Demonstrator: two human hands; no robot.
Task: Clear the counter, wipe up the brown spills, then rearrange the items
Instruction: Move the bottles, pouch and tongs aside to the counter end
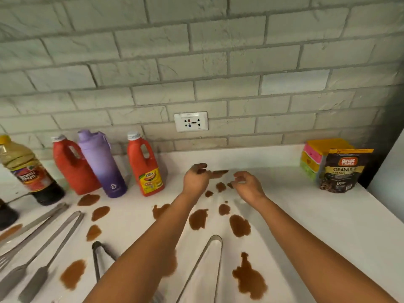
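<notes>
**A:** What is the setting?

**B:** A white kitchen counter (pixel 306 215) against a pale grey brick wall with a white power outlet (pixel 190 121). Brown spills (pixel 197 218) dot the counter's middle and front.

**A:** And the hands?

**B:** Both reach forward over the spills. The left hand (pixel 196 178) hangs with its fingers loosely curled, tips smeared brown, holding nothing. The right hand (pixel 247 183) also has loosely curled fingers; its fingertips come down beside a small brown blot, but I cannot tell whether they pinch anything.

**A:** Any readable labels?

**B:** At right, a dark coffee pouch (pixel 343 169) reads "Great Taste" and "GRANU…", standing in front of a box (pixel 317 156) with yellow, pink and green sides. At left, a red bottle (pixel 145 165) marked "UFC" stands beside a purple flask (pixel 101 165), another red bottle (pixel 70 165) and an oil bottle (pixel 24 167) with a blurred label. Metal tongs (pixel 207 259) and other utensils (pixel 39 248) lie in front.
</notes>
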